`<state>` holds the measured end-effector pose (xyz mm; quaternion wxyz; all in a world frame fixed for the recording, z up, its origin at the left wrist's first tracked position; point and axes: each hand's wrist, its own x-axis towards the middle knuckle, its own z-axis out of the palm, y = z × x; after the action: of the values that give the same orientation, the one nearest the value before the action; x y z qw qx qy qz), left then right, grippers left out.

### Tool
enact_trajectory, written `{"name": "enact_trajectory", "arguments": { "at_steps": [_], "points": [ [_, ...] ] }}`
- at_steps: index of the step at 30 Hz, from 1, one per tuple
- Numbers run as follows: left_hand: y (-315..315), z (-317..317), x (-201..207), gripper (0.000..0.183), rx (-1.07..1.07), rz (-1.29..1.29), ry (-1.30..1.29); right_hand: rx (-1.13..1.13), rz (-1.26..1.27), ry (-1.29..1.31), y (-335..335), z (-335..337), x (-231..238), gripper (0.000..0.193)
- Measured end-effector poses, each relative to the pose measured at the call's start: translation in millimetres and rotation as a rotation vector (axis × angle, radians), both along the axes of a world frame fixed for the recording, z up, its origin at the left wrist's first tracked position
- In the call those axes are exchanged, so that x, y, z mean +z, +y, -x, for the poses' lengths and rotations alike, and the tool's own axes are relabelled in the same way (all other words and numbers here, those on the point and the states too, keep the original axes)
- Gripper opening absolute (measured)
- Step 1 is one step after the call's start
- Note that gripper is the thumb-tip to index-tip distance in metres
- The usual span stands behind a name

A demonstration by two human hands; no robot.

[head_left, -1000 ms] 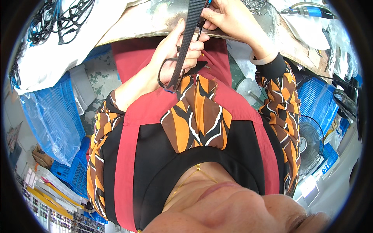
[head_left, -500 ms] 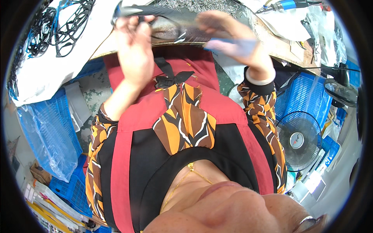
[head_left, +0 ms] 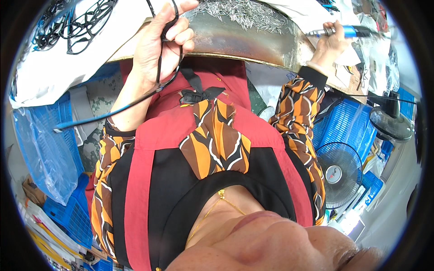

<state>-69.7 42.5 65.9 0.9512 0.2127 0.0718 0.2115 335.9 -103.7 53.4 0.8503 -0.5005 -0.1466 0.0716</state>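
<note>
Left hand (head_left: 156, 47): fingers curled round a black eyeglass frame (head_left: 159, 67), near the edge of the bench (head_left: 235, 45), temple (head_left: 122, 108) jutting leftward. Judged light, springy, slick; may bend if forced, so best held by its front. Right hand (head_left: 332, 43): fingers wrapped about a blue-black pen-shaped tool (head_left: 349, 31).

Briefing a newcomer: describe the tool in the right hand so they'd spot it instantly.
Find the metal work surface along the top, heaped with silvery pins. Right of it, the right hand grips a slim tool. Its bright blue barrel stands out against the white sheet beside it.
</note>
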Motion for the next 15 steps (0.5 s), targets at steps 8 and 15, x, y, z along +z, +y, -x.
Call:
{"name": "enact_trajectory", "arguments": {
  "at_steps": [8, 15],
  "points": [
    [-43, -12, 15, 0.062, -0.073, 0.195, 0.077, 0.340, -0.415, 0.021, 43, 123, 20, 0.012],
    [-40, -10, 2, 0.058, -0.140, 0.278, -0.116, 0.240, -0.325, 0.031, 62, 138, 21, 0.017]
  ]
}}
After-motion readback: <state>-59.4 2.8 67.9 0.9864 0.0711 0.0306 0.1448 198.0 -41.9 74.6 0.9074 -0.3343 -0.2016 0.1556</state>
